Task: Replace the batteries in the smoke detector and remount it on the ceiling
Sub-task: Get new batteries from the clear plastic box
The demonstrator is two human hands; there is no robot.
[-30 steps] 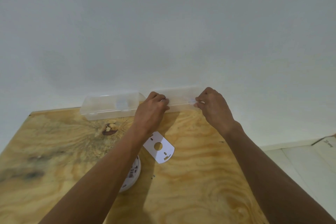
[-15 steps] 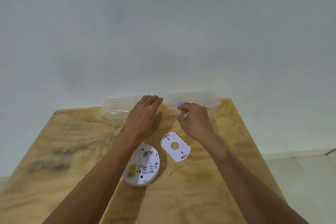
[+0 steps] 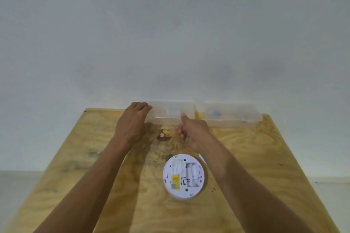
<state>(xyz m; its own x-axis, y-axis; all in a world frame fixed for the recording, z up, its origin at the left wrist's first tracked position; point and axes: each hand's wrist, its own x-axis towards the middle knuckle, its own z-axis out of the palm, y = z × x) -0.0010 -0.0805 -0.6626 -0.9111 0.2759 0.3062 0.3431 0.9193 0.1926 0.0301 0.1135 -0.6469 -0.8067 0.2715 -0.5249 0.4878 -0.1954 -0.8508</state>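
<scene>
The white round smoke detector (image 3: 184, 175) lies back side up on the plywood table (image 3: 265, 166), its battery compartment uncovered. Two clear plastic boxes stand at the table's far edge. My left hand (image 3: 132, 123) grips the left end of the left clear box (image 3: 170, 112), fingers over its top and thumb below. My right hand (image 3: 191, 132) has curled fingers, with the thumb up against that box's front right edge. A white sliver of the battery cover (image 3: 201, 158) shows beside my right forearm; the rest is hidden.
The right clear box (image 3: 233, 114) stands against the white wall (image 3: 170, 43) with something small and blue inside. A dark knot (image 3: 163, 135) marks the wood between my hands. The floor shows past both side edges of the table.
Both hands have left the right clear box and moved to the left one. The view has shifted, so the detector now sits in the middle, fully uncovered.
</scene>
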